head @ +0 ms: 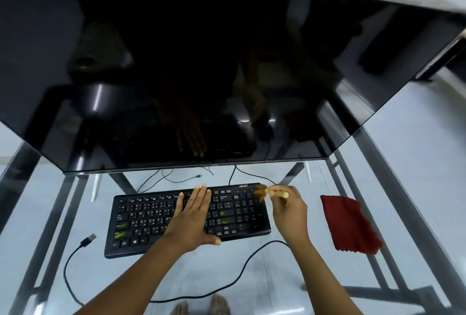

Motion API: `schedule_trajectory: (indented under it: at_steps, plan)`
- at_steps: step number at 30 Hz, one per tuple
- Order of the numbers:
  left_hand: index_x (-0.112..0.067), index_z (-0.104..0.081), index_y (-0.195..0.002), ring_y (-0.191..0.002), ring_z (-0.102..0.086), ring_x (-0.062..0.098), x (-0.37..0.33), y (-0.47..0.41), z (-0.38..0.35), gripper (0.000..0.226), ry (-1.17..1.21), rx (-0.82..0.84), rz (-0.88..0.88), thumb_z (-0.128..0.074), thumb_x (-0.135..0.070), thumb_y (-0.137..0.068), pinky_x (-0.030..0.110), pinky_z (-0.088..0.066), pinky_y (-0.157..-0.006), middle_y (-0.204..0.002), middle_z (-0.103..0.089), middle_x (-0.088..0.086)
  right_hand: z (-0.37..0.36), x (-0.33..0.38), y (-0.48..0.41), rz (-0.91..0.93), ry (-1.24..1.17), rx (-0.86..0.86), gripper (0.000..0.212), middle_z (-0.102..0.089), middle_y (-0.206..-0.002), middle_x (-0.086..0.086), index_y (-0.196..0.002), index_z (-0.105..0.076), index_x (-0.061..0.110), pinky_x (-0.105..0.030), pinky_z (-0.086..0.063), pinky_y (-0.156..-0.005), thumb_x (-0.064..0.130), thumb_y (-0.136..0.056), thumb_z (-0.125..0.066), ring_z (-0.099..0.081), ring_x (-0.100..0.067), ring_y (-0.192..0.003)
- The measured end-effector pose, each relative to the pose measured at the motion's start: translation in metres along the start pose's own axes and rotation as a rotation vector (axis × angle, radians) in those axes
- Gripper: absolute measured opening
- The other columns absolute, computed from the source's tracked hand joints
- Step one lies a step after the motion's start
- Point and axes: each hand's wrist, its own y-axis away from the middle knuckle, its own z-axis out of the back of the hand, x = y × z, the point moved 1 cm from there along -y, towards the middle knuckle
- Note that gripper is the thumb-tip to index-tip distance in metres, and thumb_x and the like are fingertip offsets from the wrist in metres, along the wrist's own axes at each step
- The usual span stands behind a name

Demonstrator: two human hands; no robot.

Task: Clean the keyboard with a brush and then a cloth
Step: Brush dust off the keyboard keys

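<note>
- Keyboard (141, 224): black, full-size with number pad, brand mark on its far edge. It lies flat on the glass table (201, 271), just in front of the monitor's lower edge and slightly askew, with its left end nearer the person.
- Left hand (194, 216): laid palm down across the middle of the keys. The fingers are straight and together, pointing toward the monitor, and the thumb rests at the near edge. It grasps nothing.
- Right hand (290, 213): fingers curled round the pale handle of the brush, held over the keyboard's far right corner.
- Brush (273, 193): small, with a light handle and orange-brown bristles. The bristles point left and meet the top of the number-pad area; they are blurred.
- Cloth (350, 224): dark red, folded, lying on the glass well to the right of the keyboard, untouched.
- Monitor (201, 62): large dark screen above the keyboard, reflecting the hands faintly.
- Cable (88, 239): black, with a loose USB plug lying left of the keyboard. It loops over the glass near the person.
- Bare feet (219, 304): visible through the glass at the bottom edge.
</note>
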Motion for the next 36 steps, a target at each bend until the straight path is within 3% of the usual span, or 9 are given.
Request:
schedule_trajectory:
  at_steps: [4,7,11,15,19,22,26,30,36]
  plan:
    - [-0.012,0.021,-0.148,-0.14,0.033,0.018,-0.003,0.001,-0.004,0.13,-0.009,-0.02,0.031,-0.055,-0.08,-0.067,0.05,0.017,-0.114,-0.154,0.032,0.002,-0.002,0.002,0.003,-0.033,-0.083,0.364,0.014,-0.074,-0.078,0.013,-0.087,-0.066,0.025,-0.018,-0.049,-0.072,0.016,-0.094,-0.058,-0.068,-0.007,-0.075]
    - [-0.012,0.02,-0.148,-0.14,0.033,0.018,-0.01,-0.001,-0.007,0.132,0.01,-0.06,0.052,-0.055,-0.082,-0.066,0.05,0.018,-0.114,-0.154,0.032,0.002,0.003,-0.007,-0.003,0.058,-0.006,0.111,0.019,-0.069,-0.088,0.015,-0.084,-0.067,0.03,-0.021,-0.049,-0.072,0.014,-0.093,-0.061,-0.065,-0.006,-0.079]
    - [-0.013,0.019,-0.149,-0.139,0.033,0.016,-0.022,-0.004,-0.009,0.131,0.013,-0.098,0.051,-0.056,-0.081,-0.065,0.051,0.017,-0.115,-0.154,0.032,0.0,0.009,-0.011,-0.004,0.103,-0.041,0.432,0.01,-0.074,-0.079,0.01,-0.09,-0.067,0.019,-0.024,-0.054,-0.074,0.017,-0.095,-0.058,-0.068,-0.006,-0.076]
    - [-0.012,0.017,-0.15,-0.139,0.033,0.016,-0.026,-0.005,-0.014,0.131,0.037,-0.094,0.058,-0.057,-0.08,-0.066,0.048,0.018,-0.114,-0.155,0.03,0.0,0.023,-0.019,-0.006,0.098,-0.04,0.14,0.026,-0.066,-0.082,0.02,-0.081,-0.066,0.031,-0.005,-0.041,-0.074,0.007,-0.091,-0.061,-0.06,0.01,-0.08]
    - [-0.013,0.018,-0.15,-0.141,0.03,0.017,-0.025,-0.004,-0.015,0.13,-0.004,-0.093,0.058,-0.053,-0.082,-0.066,0.048,0.018,-0.114,-0.156,0.027,0.001,0.025,-0.02,0.006,0.146,0.025,0.507,0.011,-0.076,-0.084,0.008,-0.091,-0.068,0.017,-0.022,-0.051,-0.074,0.012,-0.094,-0.058,-0.067,-0.01,-0.077]
    - [-0.013,0.017,-0.15,-0.141,0.03,0.017,-0.026,-0.006,-0.016,0.129,-0.004,-0.085,0.059,-0.052,-0.083,-0.066,0.048,0.018,-0.113,-0.156,0.027,0.001,0.027,-0.03,0.004,0.109,0.018,0.195,0.018,-0.071,-0.086,0.012,-0.084,-0.068,0.024,-0.015,-0.047,-0.074,0.01,-0.092,-0.06,-0.064,-0.004,-0.078]
    - [-0.013,0.017,-0.15,-0.142,0.029,0.018,-0.025,-0.006,-0.016,0.129,-0.017,-0.079,0.062,-0.051,-0.083,-0.066,0.048,0.018,-0.113,-0.157,0.027,0.001,0.026,-0.027,0.011,0.083,-0.058,0.466,0.013,-0.075,-0.076,0.004,-0.087,-0.065,0.015,-0.025,-0.054,-0.078,0.01,-0.095,-0.055,-0.069,-0.015,-0.079]
    - [-0.013,0.017,-0.15,-0.142,0.029,0.018,-0.025,-0.006,-0.015,0.129,-0.022,-0.078,0.062,-0.052,-0.083,-0.066,0.048,0.016,-0.114,-0.156,0.027,0.001,0.022,-0.026,0.005,0.055,-0.088,0.177,0.022,-0.071,-0.081,0.006,-0.081,-0.061,0.027,-0.007,-0.043,-0.07,0.01,-0.093,-0.055,-0.065,-0.003,-0.077]
    - [-0.014,0.016,-0.151,-0.142,0.028,0.016,-0.024,-0.005,-0.015,0.128,-0.028,-0.077,0.05,-0.051,-0.083,-0.066,0.047,0.016,-0.115,-0.157,0.026,0.0,0.011,-0.013,-0.007,0.08,-0.068,0.362,0.021,-0.073,-0.089,0.005,-0.084,-0.064,0.029,-0.025,-0.055,-0.08,0.013,-0.095,-0.056,-0.067,-0.007,-0.08]
